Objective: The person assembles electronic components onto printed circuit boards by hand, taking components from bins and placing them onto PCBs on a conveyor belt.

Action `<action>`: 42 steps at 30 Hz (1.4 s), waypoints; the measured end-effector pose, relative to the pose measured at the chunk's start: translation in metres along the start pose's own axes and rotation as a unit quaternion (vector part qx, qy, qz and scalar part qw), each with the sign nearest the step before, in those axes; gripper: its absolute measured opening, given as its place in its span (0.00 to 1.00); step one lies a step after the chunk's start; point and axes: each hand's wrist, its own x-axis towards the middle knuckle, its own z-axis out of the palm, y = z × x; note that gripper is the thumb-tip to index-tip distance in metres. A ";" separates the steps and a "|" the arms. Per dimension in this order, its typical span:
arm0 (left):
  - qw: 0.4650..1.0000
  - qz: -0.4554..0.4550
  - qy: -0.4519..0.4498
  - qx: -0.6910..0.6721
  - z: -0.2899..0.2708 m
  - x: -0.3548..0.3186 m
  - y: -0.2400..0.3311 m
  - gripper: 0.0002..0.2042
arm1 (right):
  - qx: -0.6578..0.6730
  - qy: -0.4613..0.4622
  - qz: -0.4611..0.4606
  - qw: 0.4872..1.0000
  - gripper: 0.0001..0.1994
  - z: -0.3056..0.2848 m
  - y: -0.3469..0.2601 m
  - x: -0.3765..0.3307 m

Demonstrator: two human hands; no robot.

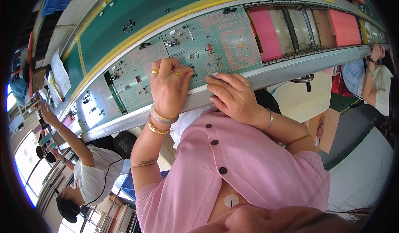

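A green circuit board [198, 32] lies in the metal-railed track in front of me. It carries a red part [209, 48], black parts and other small components. My left hand [166, 87] is over the board's near left part, with thumb and forefinger pinched together at its surface. Whatever lies between those fingertips is too small to make out. My right hand [235, 95] rests palm down at the board's near edge, its fingers stretched and slightly apart, with nothing visible in them. Left of this board sits a second populated board [129, 91], partly covered by my left hand.
Another board [92, 110] lies farther left on the track. Beyond the rail, a green work surface [108, 41] holds loose black components [129, 26]. Pink sheets [266, 33] lie on the right. One person [97, 170] works at left, another person's arm [370, 77] at far right.
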 end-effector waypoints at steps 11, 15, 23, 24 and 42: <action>0.993 0.087 -0.006 0.081 0.004 -0.010 0.003 0.13 | 0.003 0.002 -0.001 1.000 0.13 -0.001 -0.001 0.001; 0.993 0.019 0.050 0.106 -0.035 -0.020 -0.001 0.14 | 0.004 0.019 -0.008 1.000 0.11 -0.001 0.003 0.000; 0.901 -0.245 0.018 0.357 -0.079 -0.082 -0.073 0.13 | 0.057 0.074 -0.060 0.994 0.08 0.000 -0.005 0.011; 0.907 -0.246 0.025 0.342 -0.077 -0.080 -0.070 0.14 | 0.057 0.082 -0.072 0.992 0.08 0.001 -0.007 0.014; 0.987 -0.056 0.134 0.066 -0.057 0.039 -0.110 0.06 | 0.061 0.040 -0.083 0.994 0.10 0.006 -0.021 0.015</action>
